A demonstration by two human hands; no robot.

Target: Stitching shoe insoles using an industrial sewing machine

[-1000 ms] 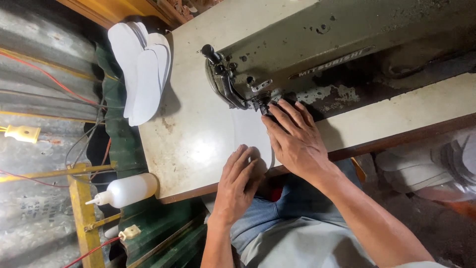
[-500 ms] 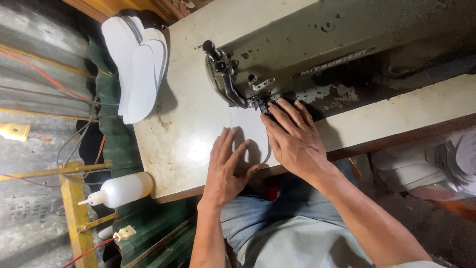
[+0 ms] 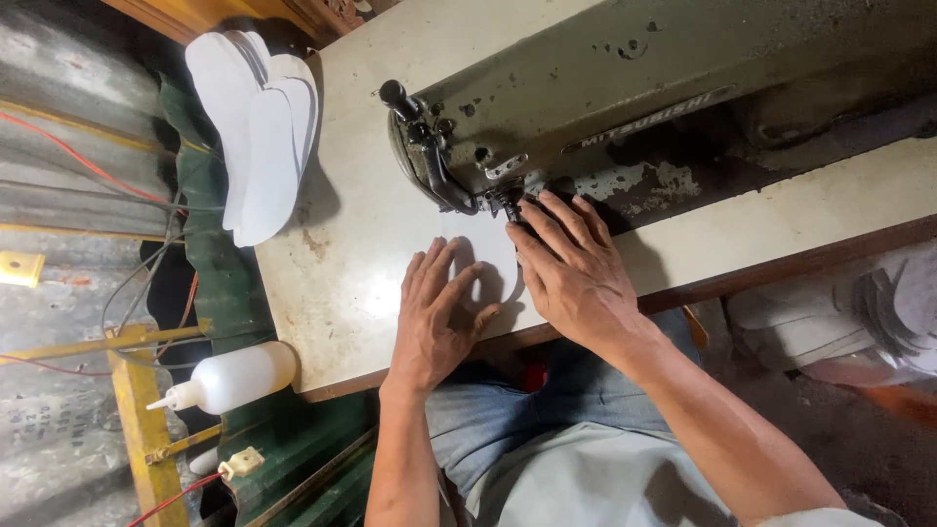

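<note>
A white sole-shaped piece (image 3: 485,256) lies flat on the pale sewing table (image 3: 361,224), under the needle end of an old green sewing machine (image 3: 625,88). My left hand (image 3: 435,317) presses flat on the piece's near left part, fingers spread. My right hand (image 3: 571,273) rests on its right side, fingertips close to the presser foot (image 3: 508,202). Both hands push down on the piece rather than grip it.
A stack of white sole-shaped pieces (image 3: 256,127) overhangs the table's left edge. A white squeeze bottle (image 3: 229,379) lies below the table's near left corner. A yellow metal frame (image 3: 137,410) and wires stand at left. More white pieces (image 3: 878,312) sit at lower right.
My left hand has slid forward from the table's near edge onto the white piece and spread flat. My right hand stays by the presser foot.
</note>
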